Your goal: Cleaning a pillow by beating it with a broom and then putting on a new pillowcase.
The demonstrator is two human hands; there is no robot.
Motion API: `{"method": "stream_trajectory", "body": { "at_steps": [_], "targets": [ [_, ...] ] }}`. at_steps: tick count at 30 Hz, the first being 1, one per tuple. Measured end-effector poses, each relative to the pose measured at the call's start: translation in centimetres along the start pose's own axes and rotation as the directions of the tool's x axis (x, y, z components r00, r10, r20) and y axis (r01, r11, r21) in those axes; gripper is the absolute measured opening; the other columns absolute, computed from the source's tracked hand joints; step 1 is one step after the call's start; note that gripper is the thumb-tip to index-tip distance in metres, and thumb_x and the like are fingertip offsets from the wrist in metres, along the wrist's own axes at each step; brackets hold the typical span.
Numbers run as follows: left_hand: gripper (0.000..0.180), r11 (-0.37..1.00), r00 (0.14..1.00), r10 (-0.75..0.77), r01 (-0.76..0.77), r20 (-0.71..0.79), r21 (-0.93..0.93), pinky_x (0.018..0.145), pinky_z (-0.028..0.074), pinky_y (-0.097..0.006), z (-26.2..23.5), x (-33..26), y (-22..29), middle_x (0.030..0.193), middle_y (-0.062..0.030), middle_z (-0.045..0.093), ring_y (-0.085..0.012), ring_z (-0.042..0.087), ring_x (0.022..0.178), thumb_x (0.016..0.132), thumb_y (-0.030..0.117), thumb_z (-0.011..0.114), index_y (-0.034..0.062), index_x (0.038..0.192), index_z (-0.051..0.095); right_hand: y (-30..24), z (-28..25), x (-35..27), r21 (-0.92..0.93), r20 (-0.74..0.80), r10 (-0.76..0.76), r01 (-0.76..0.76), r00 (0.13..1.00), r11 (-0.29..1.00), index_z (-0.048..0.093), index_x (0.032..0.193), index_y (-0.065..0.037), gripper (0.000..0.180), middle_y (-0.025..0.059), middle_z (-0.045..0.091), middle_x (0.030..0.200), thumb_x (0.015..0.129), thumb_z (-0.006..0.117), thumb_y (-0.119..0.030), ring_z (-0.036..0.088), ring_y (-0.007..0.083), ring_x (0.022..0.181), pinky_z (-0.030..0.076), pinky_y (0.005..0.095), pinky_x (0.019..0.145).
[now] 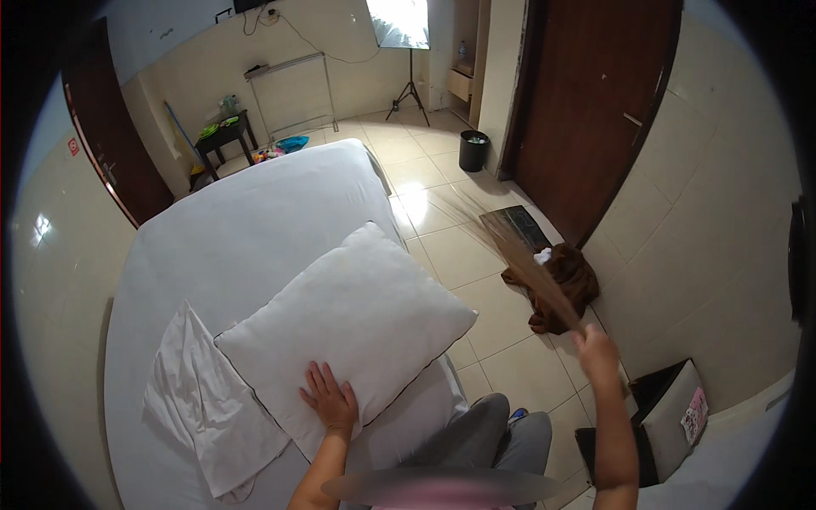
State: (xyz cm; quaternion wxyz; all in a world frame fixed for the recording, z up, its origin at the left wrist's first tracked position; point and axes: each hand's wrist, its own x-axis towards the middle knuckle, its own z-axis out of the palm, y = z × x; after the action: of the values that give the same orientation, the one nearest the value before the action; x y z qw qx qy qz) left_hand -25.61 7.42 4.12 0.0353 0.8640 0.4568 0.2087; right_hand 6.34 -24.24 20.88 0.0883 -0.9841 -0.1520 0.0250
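Observation:
A white pillow [340, 314] with dark piping lies on the bed, its right corner jutting past the mattress edge. My left hand [331, 399] rests on the pillow's near part, palm down with fingers spread. Off to the right, my right hand [597, 353] is closed round the handle end of a stick broom [531, 268], its thin brown bristles fanning up and away over the floor. The bristle tips are blurred. Left of the pillow lies a crumpled white cloth [204, 408], perhaps a pillowcase.
The bed [246, 204] has a white sheet. Brown cloth [565, 285] and a dark mat [516, 225] lie on the tiles near a brown door [595, 110]. Beyond are a black bin [473, 151], a tripod lamp [411, 85] and a small dark table [225, 136]. A grey-and-black box-like item [671, 416] stands at right.

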Motion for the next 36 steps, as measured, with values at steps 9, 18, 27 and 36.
{"method": "stream_trajectory", "body": {
  "at_steps": [9, 18, 27, 36],
  "targets": [
    [0.052, 0.996, 0.999, -0.041, 0.043, 0.036, -0.078, 0.102, 0.011, -0.056, -2.2, 6.6, -1.3, 0.138, -0.0154, 0.032, -0.0309, 0.026, 0.129, 0.083, 0.033, 0.046, 0.0103, 0.129, 0.04, 7.0, 13.7, -10.8, 0.145, 0.277, 0.072, -0.116, 0.958, 0.983, 0.053, 0.097, -0.006, 0.036, 0.0229, 0.061, 0.079, 0.087, 0.05, -0.041, 0.059, 0.0415, 0.078, 0.046, 0.048, 0.069],
    [0.065, 0.98, 0.896, -0.189, 0.196, 0.403, 0.026, 0.104, 0.005, -0.057, 0.1, 22.2, -5.5, 0.144, -0.0075, 0.028, -0.0258, 0.02, 0.135, 0.086, 0.06, 0.031, 0.0219, 0.138, 0.031, 5.7, 13.4, -18.8, 0.412, 0.384, -0.279, 0.108, 0.88, 0.905, 0.054, 0.092, -0.005, 0.032, 0.023, 0.061, 0.078, 0.085, 0.054, -0.036, 0.058, 0.0423, 0.078, 0.046, 0.0456, 0.065],
    [0.081, 0.943, 0.833, -0.333, 0.285, 0.441, 0.174, 0.106, 0.01, -0.052, -0.7, 22.7, -3.7, 0.136, -0.0119, 0.04, -0.0269, 0.035, 0.127, 0.08, 0.071, 0.031, 0.0124, 0.136, 0.035, 9.4, 14.9, -22.9, 0.377, 0.28, 0.26, -0.354, 0.924, 0.856, 0.056, 0.091, -0.005, 0.03, 0.0222, 0.061, 0.076, 0.085, 0.054, -0.035, 0.059, 0.0413, 0.078, 0.046, 0.0449, 0.066],
    [0.061, 0.872, 0.755, -0.065, 0.361, 0.652, -0.331, 0.09, 0.04, -0.035, -6.0, 23.0, -3.4, 0.103, -0.0154, 0.063, -0.0283, 0.057, 0.101, 0.086, 0.053, 0.045, -0.0017, 0.109, 0.059, 11.3, 22.3, -19.8, 0.519, 0.19, 0.422, -0.455, 0.887, 0.723, 0.052, 0.085, 0.001, 0.037, 0.0194, 0.058, 0.064, 0.085, 0.054, -0.036, 0.06, 0.0388, 0.064, 0.047, 0.0432, 0.057]
  ]
}}
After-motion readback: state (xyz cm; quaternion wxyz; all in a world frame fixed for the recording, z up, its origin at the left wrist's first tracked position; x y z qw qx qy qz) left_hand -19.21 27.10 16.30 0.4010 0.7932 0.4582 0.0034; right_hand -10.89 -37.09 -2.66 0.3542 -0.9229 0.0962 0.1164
